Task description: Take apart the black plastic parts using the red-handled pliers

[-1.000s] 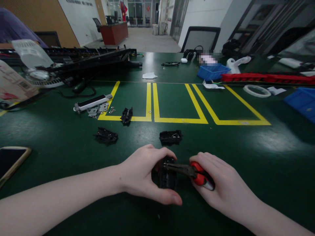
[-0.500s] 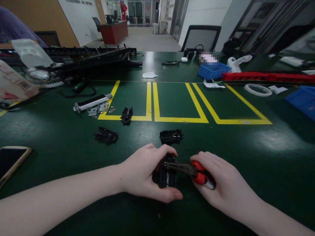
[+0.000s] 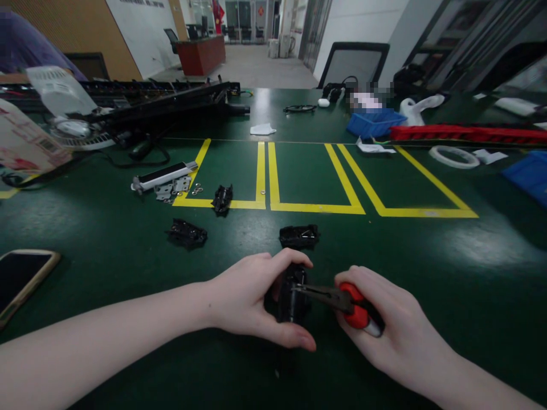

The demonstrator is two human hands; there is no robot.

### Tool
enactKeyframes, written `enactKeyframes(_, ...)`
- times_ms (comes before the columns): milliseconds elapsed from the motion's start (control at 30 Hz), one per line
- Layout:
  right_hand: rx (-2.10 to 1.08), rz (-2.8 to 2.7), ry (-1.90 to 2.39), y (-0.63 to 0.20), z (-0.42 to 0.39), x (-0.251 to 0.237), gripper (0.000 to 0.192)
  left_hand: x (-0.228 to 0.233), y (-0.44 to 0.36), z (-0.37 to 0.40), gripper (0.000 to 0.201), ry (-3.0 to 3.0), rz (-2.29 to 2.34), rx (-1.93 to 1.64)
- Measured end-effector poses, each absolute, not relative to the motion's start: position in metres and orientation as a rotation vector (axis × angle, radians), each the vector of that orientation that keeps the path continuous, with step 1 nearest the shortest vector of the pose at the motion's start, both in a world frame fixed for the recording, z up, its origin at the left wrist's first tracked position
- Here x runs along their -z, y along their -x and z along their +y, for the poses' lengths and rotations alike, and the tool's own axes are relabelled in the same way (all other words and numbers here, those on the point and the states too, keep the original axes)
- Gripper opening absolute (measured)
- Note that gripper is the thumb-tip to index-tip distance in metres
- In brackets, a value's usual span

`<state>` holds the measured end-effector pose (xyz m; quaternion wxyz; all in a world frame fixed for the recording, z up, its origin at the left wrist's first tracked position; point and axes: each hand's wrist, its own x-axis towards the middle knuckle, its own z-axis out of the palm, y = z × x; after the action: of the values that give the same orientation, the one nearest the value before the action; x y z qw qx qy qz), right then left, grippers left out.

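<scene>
My left hand (image 3: 260, 302) is closed around a black plastic part (image 3: 294, 299), fingers at its far end and thumb at its near end. In my right hand (image 3: 384, 319) are long-nose pliers (image 3: 329, 296) with red and grey handles. The plier tips lie at the upper middle of the black part; whether they pinch something there is too small to tell. Just beyond my left hand lies a similar black part (image 3: 299, 236). Two more like it, a left one (image 3: 187, 232) and a farther one (image 3: 223, 199), rest on the green table (image 3: 239, 262).
A phone (image 3: 25, 279) lies at the left edge. Metal plates (image 3: 173, 187), small rings (image 3: 197, 189) and a white-and-black bar (image 3: 164, 175) sit left of the yellow tape (image 3: 316, 209). Farther back are a blue bin (image 3: 374, 122), a tape roll (image 3: 454, 157) and a long black assembly (image 3: 171, 111).
My right hand and the pliers have shifted slightly right and down, the tips still at the black part. My left hand keeps its hold. The whole view has shifted a little.
</scene>
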<state>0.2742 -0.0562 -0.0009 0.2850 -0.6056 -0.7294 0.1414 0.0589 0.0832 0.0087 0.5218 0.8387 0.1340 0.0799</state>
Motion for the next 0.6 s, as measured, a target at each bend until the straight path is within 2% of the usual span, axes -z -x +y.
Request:
enactKeyframes(167,-0.404,-1.944,1.628,-0.2737,-0.0564,0.0003,0.008,-0.0128,-0.0585,0.0842,0.078,-1.872,0.345,-0.157)
enactKeyframes(600,-0.325,-1.974,1.599,-0.2766,-0.0521,0.001,0.027,-0.0099,-0.0578,0.0828,0.078,-1.918,0.357,-0.236)
